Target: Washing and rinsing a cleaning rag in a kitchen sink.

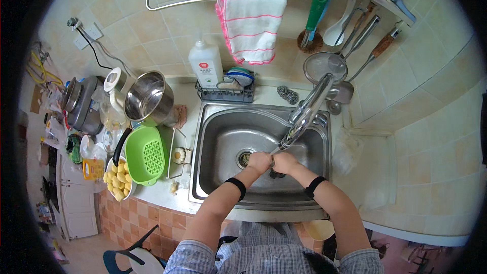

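My left hand [260,162] and my right hand [284,163] meet under the chrome faucet [306,116], low over the stainless steel sink [228,129]. A thin stream of water seems to fall from the spout between them. Both hands are curled with knuckles close together; whether anything small is between them is hidden. Just below my right hand a dark scrubber-like thing [277,174] lies on the sink floor, partly covered. Left of my left hand is the drain [244,158], with some pale scraps in it. A black band circles each forearm.
Left of the sink stand a green plastic basket [146,156], a bowl of peeled potatoes [118,180] and a steel pot [149,97]. Behind it are a white pump bottle [206,64], a sponge rack [225,94] and steel wool balls [287,94]. A strainer [325,66] hangs near the faucet.
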{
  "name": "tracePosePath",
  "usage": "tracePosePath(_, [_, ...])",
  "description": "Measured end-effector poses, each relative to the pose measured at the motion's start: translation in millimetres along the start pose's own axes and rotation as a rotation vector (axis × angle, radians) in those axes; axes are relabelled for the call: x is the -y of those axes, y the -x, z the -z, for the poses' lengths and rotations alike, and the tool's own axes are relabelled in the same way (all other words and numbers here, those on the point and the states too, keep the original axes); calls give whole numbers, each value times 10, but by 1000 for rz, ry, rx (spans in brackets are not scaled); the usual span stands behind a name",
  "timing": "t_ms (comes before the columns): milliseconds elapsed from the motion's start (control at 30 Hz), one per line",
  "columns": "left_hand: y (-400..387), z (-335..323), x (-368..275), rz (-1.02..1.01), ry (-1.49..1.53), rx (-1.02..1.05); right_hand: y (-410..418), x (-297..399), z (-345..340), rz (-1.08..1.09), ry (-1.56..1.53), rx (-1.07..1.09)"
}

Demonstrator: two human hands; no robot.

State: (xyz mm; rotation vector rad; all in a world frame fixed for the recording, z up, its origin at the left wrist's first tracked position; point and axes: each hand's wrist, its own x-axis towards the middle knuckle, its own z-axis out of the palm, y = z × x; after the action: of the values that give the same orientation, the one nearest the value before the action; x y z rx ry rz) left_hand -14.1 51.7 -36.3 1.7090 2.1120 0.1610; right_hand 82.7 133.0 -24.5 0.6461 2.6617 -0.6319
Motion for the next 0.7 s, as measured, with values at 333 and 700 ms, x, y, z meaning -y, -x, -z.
tracePosePath(333, [-95,90,-19,122,134,21,134,-51,92,41,-173,-154])
tracePosePath(700, [162,-240,376,165,508,-145,-19,-142,-71,-170,-1226,45])
